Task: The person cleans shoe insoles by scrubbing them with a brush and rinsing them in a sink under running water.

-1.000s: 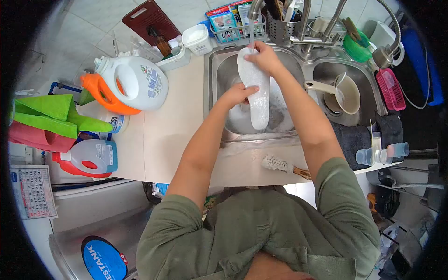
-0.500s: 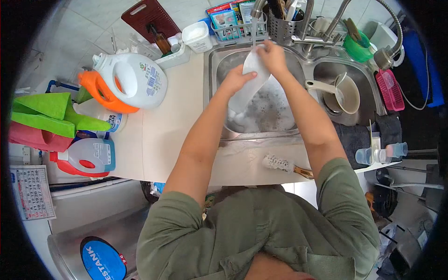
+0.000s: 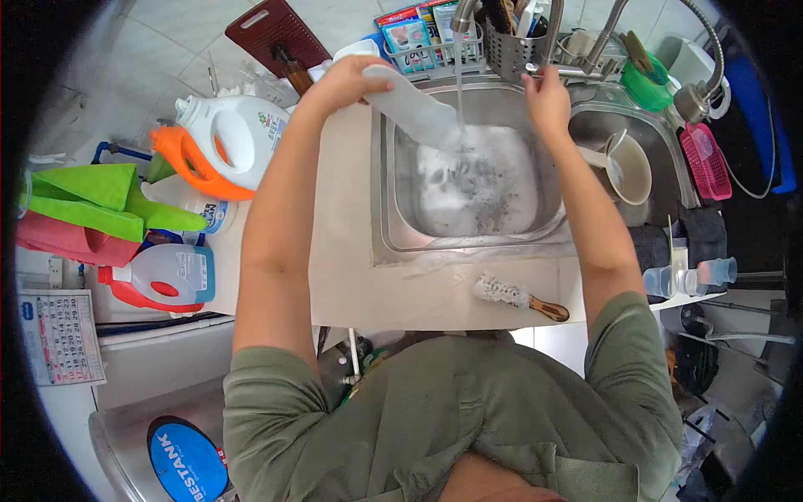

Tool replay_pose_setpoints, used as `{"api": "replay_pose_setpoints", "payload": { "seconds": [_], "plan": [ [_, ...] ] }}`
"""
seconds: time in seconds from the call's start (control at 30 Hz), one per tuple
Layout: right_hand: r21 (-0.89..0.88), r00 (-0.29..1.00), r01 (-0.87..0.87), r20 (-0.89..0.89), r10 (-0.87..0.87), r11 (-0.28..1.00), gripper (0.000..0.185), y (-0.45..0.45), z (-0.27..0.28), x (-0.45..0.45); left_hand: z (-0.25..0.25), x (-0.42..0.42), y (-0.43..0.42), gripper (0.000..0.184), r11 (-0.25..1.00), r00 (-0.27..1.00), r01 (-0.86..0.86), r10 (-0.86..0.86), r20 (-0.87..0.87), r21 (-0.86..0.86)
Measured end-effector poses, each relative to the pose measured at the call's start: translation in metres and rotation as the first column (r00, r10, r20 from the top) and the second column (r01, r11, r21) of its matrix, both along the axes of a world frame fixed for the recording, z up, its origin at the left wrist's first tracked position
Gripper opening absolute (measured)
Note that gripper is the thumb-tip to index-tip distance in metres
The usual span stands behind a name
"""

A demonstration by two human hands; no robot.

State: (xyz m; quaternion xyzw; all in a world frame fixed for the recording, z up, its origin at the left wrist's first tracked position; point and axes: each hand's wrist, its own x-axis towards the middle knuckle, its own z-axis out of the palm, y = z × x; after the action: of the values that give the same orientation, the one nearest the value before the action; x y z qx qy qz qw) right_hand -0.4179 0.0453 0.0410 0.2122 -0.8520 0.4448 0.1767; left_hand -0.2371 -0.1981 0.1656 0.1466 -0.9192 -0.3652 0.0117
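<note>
My left hand (image 3: 350,84) grips one end of a white shoe insole (image 3: 411,107). The insole slants over the left rim of the larger sink basin (image 3: 404,219), its free end beside the stream of running water (image 3: 459,92). White suds (image 3: 477,180) cover the bottom of that basin. At the back of the sink, my right hand (image 3: 548,99) has its fingertips closed at the lever of the faucet (image 3: 562,72). A brush with white bristles and a wooden handle (image 3: 548,310) lies on the counter in front of the sink.
Detergent jugs (image 3: 230,138) stand on the left. The smaller basin (image 3: 673,163) holds a beige pan (image 3: 633,171). A pink basket (image 3: 707,163) and a green bowl (image 3: 646,86) are at the right; a wire rack with packets (image 3: 410,46) is behind.
My left hand has carried the insole up and left, out of the basin's middle. My right hand has let go of the insole and moved right to the faucet lever.
</note>
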Motion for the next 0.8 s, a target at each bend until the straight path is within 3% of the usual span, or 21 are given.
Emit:
{"api": "replay_pose_setpoints", "payload": {
  "seconds": [0.03,0.1,0.17,0.37,0.43,0.53,0.57,0.63,0.7,0.77,0.8],
  "plan": [
    [0.055,0.996,-0.016,-0.091,0.021,0.998,0.025,-0.003,0.001,-0.009,0.012,-0.001,0.003,0.027,1.0,1.0,-0.004,0.004,0.001,-0.007],
    [0.116,0.996,-0.042,-0.079,0.052,0.992,0.026,-0.006,0.002,-0.018,0.035,-0.002,0.008,0.025,0.992,0.999,0.036,-0.031,0.042,-0.119],
    [0.22,0.992,-0.059,-0.095,0.081,0.974,0.026,-0.008,0.009,-0.025,0.057,0.0,0.015,0.023,0.991,0.999,0.05,-0.047,0.027,-0.122],
    [0.221,0.996,-0.086,0.006,0.087,0.971,0.033,-0.013,0.037,-0.044,0.101,0.009,0.024,0.02,0.954,0.995,0.057,-0.078,-0.06,-0.294],
    [0.305,0.999,-0.031,0.03,0.023,0.952,0.034,-0.019,0.044,-0.047,0.114,0.015,0.036,0.019,0.962,0.996,-0.003,-0.021,-0.083,-0.274],
    [0.297,0.999,0.009,0.045,-0.023,0.955,0.036,-0.02,0.046,-0.038,0.136,0.026,0.048,0.021,0.984,0.999,-0.041,0.044,0.01,-0.173],
    [0.286,0.997,0.026,0.065,-0.046,0.958,0.035,-0.019,0.048,-0.034,0.132,0.028,0.042,0.021,0.985,0.999,-0.033,0.035,0.008,-0.172],
    [0.288,0.999,-0.031,0.049,0.018,0.957,0.035,-0.008,0.055,-0.01,0.112,0.036,0.028,0.02,0.955,0.964,0.044,-0.117,-0.237,-0.292],
    [0.295,0.997,-0.069,0.041,0.06,0.953,0.035,0.01,0.064,0.023,0.083,0.038,0.033,0.02,0.956,0.964,0.097,-0.159,-0.213,-0.276],
    [0.39,0.94,-0.341,0.157,0.303,0.855,0.035,0.036,0.067,0.064,0.036,0.034,0.028,0.021,0.951,0.981,0.122,-0.159,-0.111,-0.285],
    [0.387,0.928,-0.372,0.166,0.333,0.844,0.029,0.05,0.063,0.081,0.018,0.028,0.018,0.021,0.935,0.95,0.135,-0.216,-0.225,-0.327]
  ]
}}
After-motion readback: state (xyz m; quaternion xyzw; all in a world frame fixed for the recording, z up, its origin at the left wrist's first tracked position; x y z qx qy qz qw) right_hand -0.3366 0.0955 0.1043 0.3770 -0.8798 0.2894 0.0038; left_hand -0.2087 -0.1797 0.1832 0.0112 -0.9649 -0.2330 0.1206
